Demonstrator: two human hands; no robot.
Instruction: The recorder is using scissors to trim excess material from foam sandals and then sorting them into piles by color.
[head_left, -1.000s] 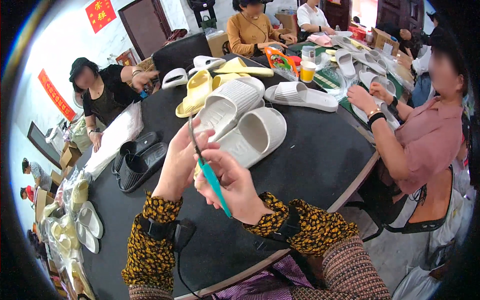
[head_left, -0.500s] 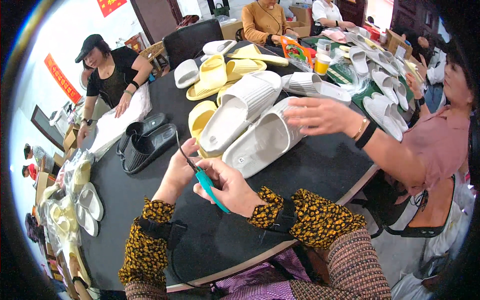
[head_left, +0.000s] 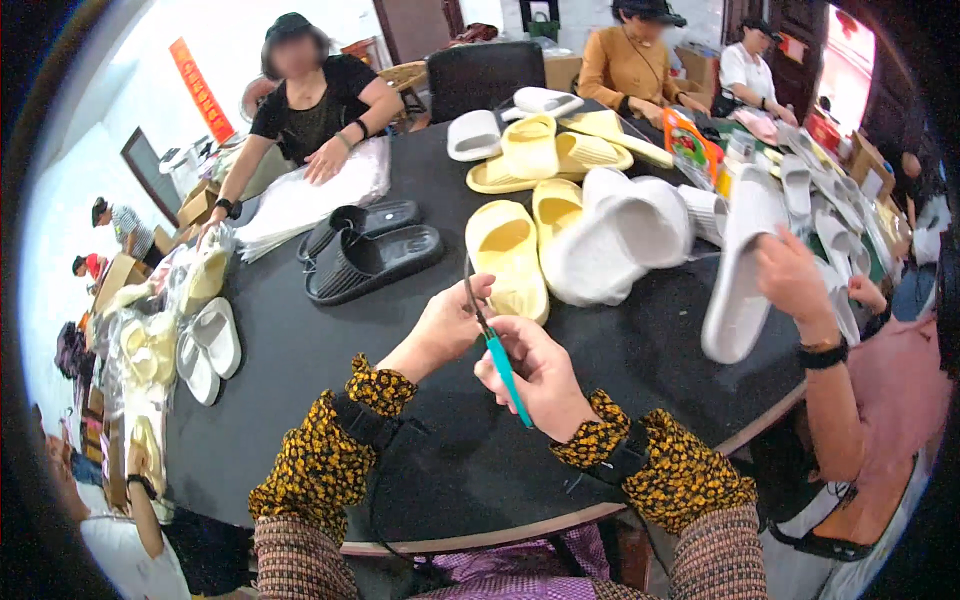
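Note:
In my right hand (head_left: 535,375) is a slim teal-handled tool (head_left: 508,378), closed in the fingers and tilted, its upper end toward my left hand. From that end rises a thin dark strip (head_left: 474,296); whether it belongs to the tool I cannot tell. My left hand (head_left: 445,325) pinches around this strip with thumb and fingertips. Just beyond my hands lie a yellow slipper (head_left: 505,255) and a large pale grey slipper (head_left: 620,240), neither touched by me. A pair of black slippers (head_left: 375,262) sits farther left.
A co-worker's hand (head_left: 795,275) at right grips a large grey slipper (head_left: 742,265). Yellow slippers (head_left: 528,150) are grouped at the back of the dark table (head_left: 420,480). Bagged slippers (head_left: 145,350) line the left edge. Another person presses white sheets (head_left: 320,205).
The view has swung left, so the table's things sit farther right. The co-worker at right has taken one large grey slipper away from the middle. My hands keep their hold.

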